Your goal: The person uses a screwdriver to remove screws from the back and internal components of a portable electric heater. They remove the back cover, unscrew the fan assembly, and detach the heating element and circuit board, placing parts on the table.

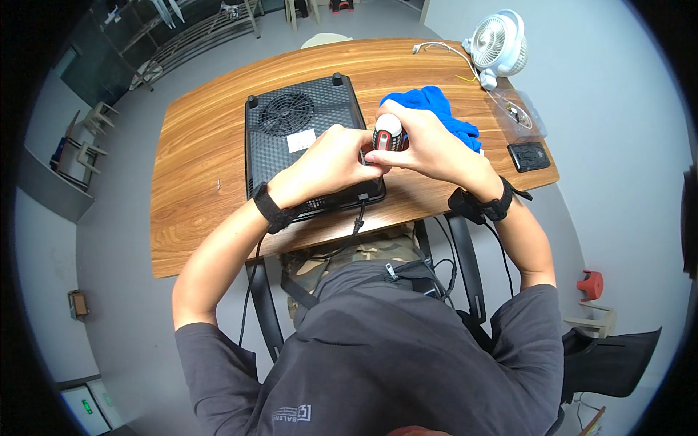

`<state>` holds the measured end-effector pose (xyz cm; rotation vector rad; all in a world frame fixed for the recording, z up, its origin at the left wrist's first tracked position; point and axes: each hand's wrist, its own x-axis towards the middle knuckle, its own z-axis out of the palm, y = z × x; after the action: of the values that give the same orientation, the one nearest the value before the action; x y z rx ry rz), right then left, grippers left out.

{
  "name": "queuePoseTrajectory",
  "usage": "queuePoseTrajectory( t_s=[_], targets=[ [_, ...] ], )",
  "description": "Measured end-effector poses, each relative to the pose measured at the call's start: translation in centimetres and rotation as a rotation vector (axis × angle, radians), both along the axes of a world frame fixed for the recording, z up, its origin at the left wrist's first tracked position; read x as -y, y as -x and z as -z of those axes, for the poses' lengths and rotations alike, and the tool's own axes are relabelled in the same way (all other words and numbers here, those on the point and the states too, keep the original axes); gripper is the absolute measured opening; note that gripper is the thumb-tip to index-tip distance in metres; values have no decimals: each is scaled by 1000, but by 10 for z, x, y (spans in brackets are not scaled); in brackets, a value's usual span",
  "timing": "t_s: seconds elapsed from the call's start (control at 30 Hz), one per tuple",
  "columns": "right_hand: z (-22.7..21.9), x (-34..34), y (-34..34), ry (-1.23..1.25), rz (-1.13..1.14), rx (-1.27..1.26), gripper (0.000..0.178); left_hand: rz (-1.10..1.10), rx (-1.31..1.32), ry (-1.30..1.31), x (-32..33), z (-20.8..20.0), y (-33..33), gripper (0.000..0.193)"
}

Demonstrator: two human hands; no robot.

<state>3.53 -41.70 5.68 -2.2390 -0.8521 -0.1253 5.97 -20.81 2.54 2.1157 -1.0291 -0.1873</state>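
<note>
I observe 1 black appliance, flat and rectangular, on 1 wooden table; it serves as the reference for all positions. Its upper face carries 1 round fan grille, 1 white label and, at the far corners, 2 visible feet. 1 black cord leaves its near edge, toward the right end.

1 handheld tool, with a white cap and a dark, red-trimmed body, stands roughly upright at the appliance's right edge, near the close corner. Its lower end is hidden from me.

2 hands are engaged. The right hand grasps the tool, its thumb across the near side. The left hand reaches over the appliance, fingers curled and thumb at the tool; I cannot tell whether it grips the tool or a part beneath. 2 black wristbands are worn, 1 per wrist.

Right of the appliance lie 1 blue cloth, just beside it, and, farther out, 1 clear tray and 1 dark flat device. 1 white fan stands beyond the cloth. Left of the appliance lies 1 small thin piece.
</note>
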Motion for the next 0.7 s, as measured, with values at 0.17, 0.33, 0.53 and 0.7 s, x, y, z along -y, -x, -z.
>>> queuePoseTrajectory(
  t_s=[0.17,0.33,0.53,0.7],
  targets=[
    [1,-1,1,-4,-3,25,42,-46,18,-54,1,-5,3,29],
    [6,-2,5,6,-45,47,39,-40,70,-108,-1,-11,4,31],
    [-6,-10,11,164,124,255,44,-107,42,-142,1,-19,10,29],
    [-6,-12,2,279,66,337,32,-101,95,-119,2,-17,11,29]
  ],
)
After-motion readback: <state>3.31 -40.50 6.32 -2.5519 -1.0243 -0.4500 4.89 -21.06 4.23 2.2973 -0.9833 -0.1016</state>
